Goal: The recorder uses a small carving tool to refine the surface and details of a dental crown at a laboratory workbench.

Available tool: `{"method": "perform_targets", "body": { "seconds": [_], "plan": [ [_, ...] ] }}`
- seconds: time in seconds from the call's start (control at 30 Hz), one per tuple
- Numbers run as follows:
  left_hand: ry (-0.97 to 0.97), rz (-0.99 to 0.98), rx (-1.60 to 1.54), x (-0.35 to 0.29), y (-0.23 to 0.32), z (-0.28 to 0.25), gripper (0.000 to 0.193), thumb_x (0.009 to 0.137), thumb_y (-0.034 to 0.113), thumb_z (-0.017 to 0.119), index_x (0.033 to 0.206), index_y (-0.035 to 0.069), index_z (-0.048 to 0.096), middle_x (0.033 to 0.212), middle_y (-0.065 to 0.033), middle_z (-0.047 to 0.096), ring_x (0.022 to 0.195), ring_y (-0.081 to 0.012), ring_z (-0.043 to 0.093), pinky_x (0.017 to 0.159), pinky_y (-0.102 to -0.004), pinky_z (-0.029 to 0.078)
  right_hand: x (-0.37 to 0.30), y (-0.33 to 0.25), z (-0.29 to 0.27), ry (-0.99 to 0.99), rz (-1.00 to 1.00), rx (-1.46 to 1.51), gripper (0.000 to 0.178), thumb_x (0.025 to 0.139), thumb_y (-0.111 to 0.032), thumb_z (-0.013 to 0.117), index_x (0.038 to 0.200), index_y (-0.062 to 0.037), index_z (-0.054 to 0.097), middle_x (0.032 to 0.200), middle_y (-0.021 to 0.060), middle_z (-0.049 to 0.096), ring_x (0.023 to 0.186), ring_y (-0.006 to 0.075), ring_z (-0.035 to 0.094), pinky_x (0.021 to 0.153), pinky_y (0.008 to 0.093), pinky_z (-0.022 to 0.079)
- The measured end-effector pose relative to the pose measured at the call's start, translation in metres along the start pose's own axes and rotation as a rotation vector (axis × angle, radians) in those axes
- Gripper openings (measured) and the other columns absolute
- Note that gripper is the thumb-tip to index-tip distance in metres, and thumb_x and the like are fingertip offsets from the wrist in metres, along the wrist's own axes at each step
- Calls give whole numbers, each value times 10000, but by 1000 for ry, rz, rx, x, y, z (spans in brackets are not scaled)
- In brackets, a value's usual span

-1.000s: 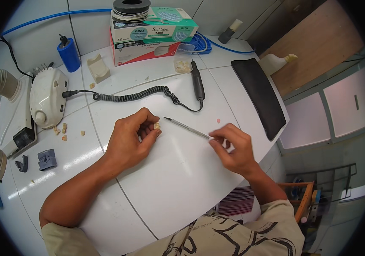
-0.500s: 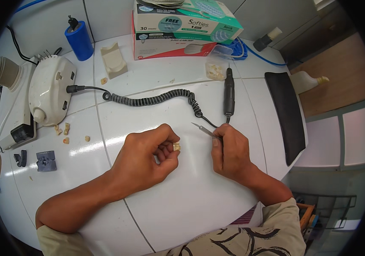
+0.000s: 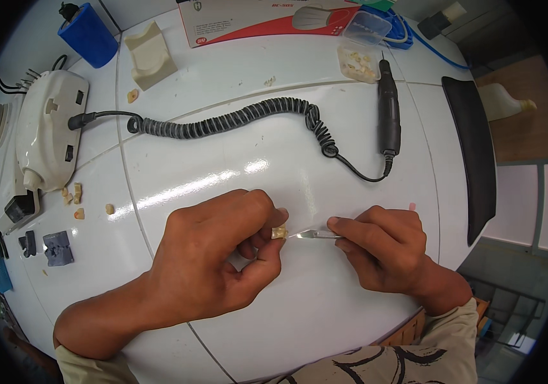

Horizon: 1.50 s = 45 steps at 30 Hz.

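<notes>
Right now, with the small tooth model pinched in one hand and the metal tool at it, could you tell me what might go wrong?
1. The metal tool tip meets the tooth model right beside the left hand fingertips; a slip could nick them.
2. The model is tiny and held only by fingertips; pressure from the right hand might flick it onto the table.

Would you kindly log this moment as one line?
left hand: pinches small tooth model | right hand: holds thin metal tool, tip at model | handpiece: idle on table
</notes>
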<state>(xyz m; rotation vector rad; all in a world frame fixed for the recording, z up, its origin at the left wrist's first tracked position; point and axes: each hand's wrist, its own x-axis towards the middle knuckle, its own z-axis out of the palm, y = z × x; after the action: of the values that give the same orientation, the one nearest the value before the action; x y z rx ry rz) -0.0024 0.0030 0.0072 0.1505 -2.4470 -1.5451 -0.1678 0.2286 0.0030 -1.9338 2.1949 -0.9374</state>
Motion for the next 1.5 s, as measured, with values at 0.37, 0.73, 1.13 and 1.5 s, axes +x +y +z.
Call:
{"method": "perform_targets", "body": {
  "seconds": [0.37, 0.73, 1.13, 1.5],
  "plan": [
    [-12, 2, -10, -2, -1, -1, 175, 837, -87, 783, 990, -41, 709, 877, -108, 760, 731, -141, 760, 617, -262, 620, -2, -1, 0, -59, -15, -33, 494, 794, 36, 852, 1279, -42, 807, 708, -11, 470, 495, 102, 444, 444, 300, 335],
    [-83, -18, -86, 0, -4, -7, 145, 849, -100, 774, 980, -67, 723, 916, -138, 785, 757, -158, 760, 674, -272, 607, -1, -4, 1, -67, -11, -62, 467, 807, 23, 842, 1268, -46, 809, 717, -14, 450, 492, 92, 430, 444, 298, 329],
    [-87, -50, -116, 1, -3, -6, 140, 856, -92, 777, 987, -74, 733, 901, -133, 788, 765, -153, 759, 695, -274, 607, -3, -6, 2, -62, 0, -65, 476, 799, 18, 842, 1268, -55, 806, 726, -19, 467, 485, 98, 430, 436, 295, 342],
    [-91, -54, -102, -1, -1, -7, 137, 859, -90, 779, 986, -68, 731, 903, -128, 785, 770, -155, 759, 687, -275, 609, 2, -10, -6, -128, -8, -37, 534, 728, 113, 808, 1250, 2, 802, 722, 18, 570, 517, 109, 534, 455, 288, 396]
  ]
}}
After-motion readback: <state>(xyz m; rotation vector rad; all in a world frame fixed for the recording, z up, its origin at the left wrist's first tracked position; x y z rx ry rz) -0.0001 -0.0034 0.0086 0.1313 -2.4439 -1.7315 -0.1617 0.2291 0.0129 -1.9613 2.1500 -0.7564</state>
